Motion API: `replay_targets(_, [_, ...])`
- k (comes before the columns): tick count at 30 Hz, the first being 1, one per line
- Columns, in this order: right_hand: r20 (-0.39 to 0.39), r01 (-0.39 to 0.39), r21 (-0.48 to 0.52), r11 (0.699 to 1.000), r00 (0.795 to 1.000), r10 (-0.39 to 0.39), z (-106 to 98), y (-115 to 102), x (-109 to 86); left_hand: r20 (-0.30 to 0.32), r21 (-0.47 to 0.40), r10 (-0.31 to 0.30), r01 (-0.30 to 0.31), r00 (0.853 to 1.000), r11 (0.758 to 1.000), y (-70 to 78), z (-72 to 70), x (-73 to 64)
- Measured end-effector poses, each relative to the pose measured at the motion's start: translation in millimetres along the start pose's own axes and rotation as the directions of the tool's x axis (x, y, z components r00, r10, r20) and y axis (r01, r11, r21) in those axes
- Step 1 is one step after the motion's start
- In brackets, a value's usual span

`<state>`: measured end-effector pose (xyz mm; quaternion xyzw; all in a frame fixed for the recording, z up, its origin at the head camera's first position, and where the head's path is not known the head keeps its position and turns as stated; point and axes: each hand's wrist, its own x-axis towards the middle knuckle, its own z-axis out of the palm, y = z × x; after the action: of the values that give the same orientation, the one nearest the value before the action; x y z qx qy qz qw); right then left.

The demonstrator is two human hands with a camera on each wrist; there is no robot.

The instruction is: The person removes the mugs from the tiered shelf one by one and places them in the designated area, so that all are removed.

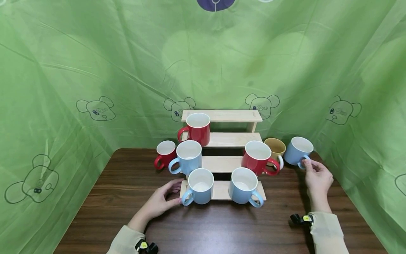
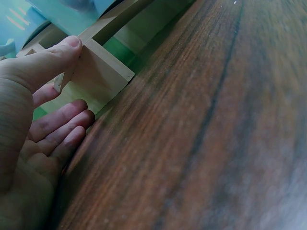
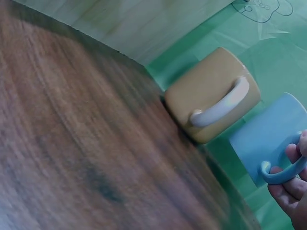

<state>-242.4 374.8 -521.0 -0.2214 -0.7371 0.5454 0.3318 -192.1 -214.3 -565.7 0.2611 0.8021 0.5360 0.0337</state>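
At the back right, my right hand grips the handle of a light blue mug with a white inside. In the right wrist view its fingers curl round the handle; whether the mug's base touches the table I cannot tell. A tan mug with a white handle stands beside it. My left hand holds the left end of the lowest step of a pale wooden stepped rack, its thumb at the front corner. Right by that thumb on this step is another blue mug.
On the rack also stand a blue mug at lower right, a blue mug at left, a red mug higher up and a red mug at right. Left of the rack is a smaller red mug. Green cloth hangs behind.
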Motion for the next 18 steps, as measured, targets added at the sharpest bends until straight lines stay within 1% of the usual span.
replay_targets(2, [0.012,-0.013,0.014,1.0,1.0,0.013,1.5,3.0,-0.1,0.001,0.003,-0.002,0.002,1.0,1.0,0.0,-0.3,0.2])
replay_targets(11, [0.032,-0.025,-0.09,0.996,0.999,0.028,5.3,8.4,-3.9,-0.001,-0.006,0.006,-0.006,1.0,1.0,-0.6,0.2,0.3])
replay_targets(18, [0.028,-0.028,-0.135,0.99,0.999,0.032,6.0,10.8,-5.8,-0.003,-0.007,0.014,-0.014,1.0,1.0,-1.1,0.5,0.0])
